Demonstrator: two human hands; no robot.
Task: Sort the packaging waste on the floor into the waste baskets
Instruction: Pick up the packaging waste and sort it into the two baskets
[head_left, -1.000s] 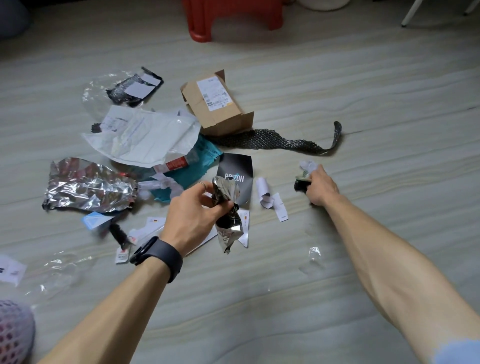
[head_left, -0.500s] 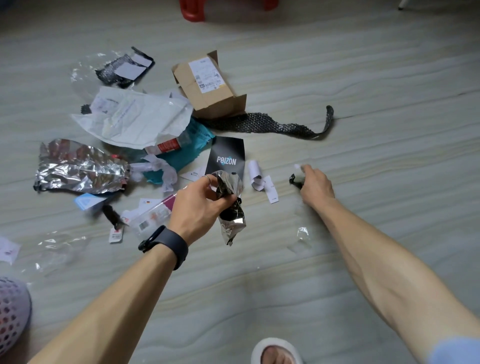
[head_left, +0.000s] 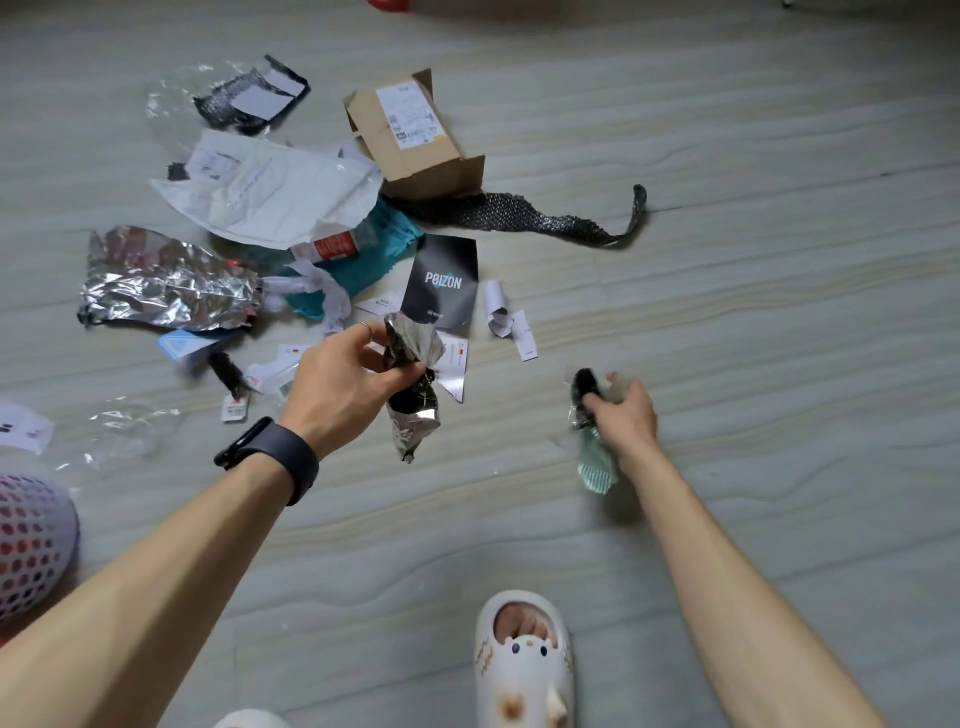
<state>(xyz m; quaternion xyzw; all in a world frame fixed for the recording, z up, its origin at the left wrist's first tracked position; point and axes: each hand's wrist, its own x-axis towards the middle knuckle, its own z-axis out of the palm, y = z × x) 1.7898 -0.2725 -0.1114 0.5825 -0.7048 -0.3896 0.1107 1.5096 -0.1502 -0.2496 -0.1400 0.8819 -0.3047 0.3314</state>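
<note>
Basket: one perforated waste basket (head_left: 31, 540) is showing partly at the left edge; no other basket is showing, so I am judging that wrong sorting is possible.
Film: a clear film (head_left: 124, 426) is lying flat on the floor (head_left: 753, 338) near this basket; being transparent, it is risking to be overlooked or stepped on.
Foil: the left hand (head_left: 343, 387) is clamping its fingers on a crumpled foil wrapper (head_left: 415, 415), raised above the floor; the loose lower end is hanging and could be sliding out.
Scraps: the right hand (head_left: 628, 418) is curling its fingers around a black scrap (head_left: 586, 384) and a mint-green wrapper (head_left: 597, 470) together, blurred; one may be dropping on the way.
</note>
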